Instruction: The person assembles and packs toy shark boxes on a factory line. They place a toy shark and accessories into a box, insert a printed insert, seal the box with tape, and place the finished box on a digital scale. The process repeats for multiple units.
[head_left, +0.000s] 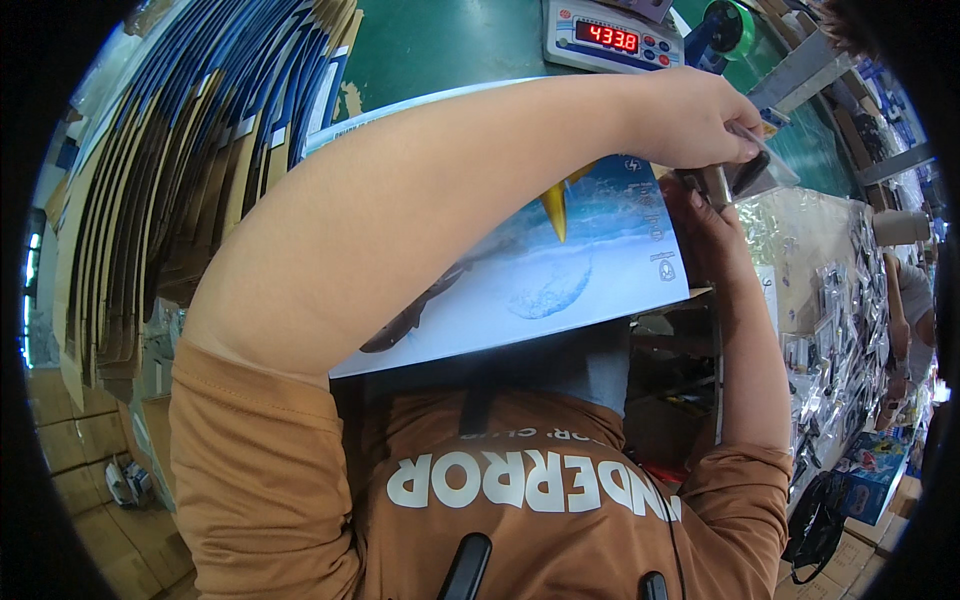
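Observation:
A printed carton with a sea-wave picture (555, 277) lies before me, partly hidden by my left forearm. My left hand (694, 116) reaches across it to the right and pinches a clear plastic bag (776, 169) with a dark item inside. Just below, at the carton's right end, my right hand (709, 225) is curled with its thumb up against the bagged parts. Its fingers are in shadow, so their exact hold is hard to see.
A digital scale (611, 37) stands beyond the carton, beside a green tape roll (739, 30). Many flattened cartons (187, 187) stand in a row at left. Bagged parts (832, 337) cover the right-hand table, where another person (911, 322) is partly visible.

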